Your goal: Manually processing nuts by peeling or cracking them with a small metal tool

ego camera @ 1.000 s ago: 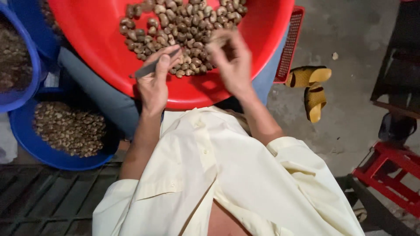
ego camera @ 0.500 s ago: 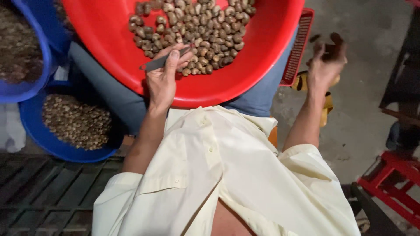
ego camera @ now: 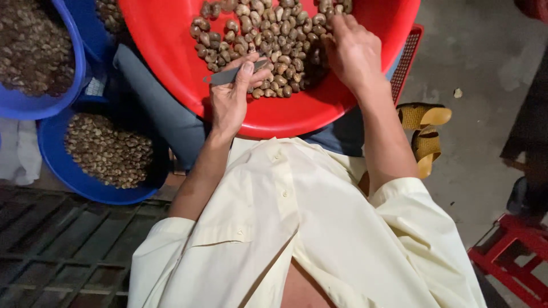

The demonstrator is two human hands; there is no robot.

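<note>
Picking is underway: right hand (ego camera: 355,51) reaches, fingers closing, into brown shelled nuts (ego camera: 274,34) in the round red plastic basin (ego camera: 171,51); left hand (ego camera: 231,100) grips a thin grey metal blade (ego camera: 228,75), ready to pry.

Floor: grey concrete (ego camera: 485,74), worn, pale patches, a small light scrap lying on it. Lower left: dark slatted grating (ego camera: 63,251). Lower right corner: red plastic stool (ego camera: 514,256), partly out of frame. Yellow sandals (ego camera: 425,134) on the concrete, one above the other. Right edge in deep shadow; light falls from above, dim overall.
</note>
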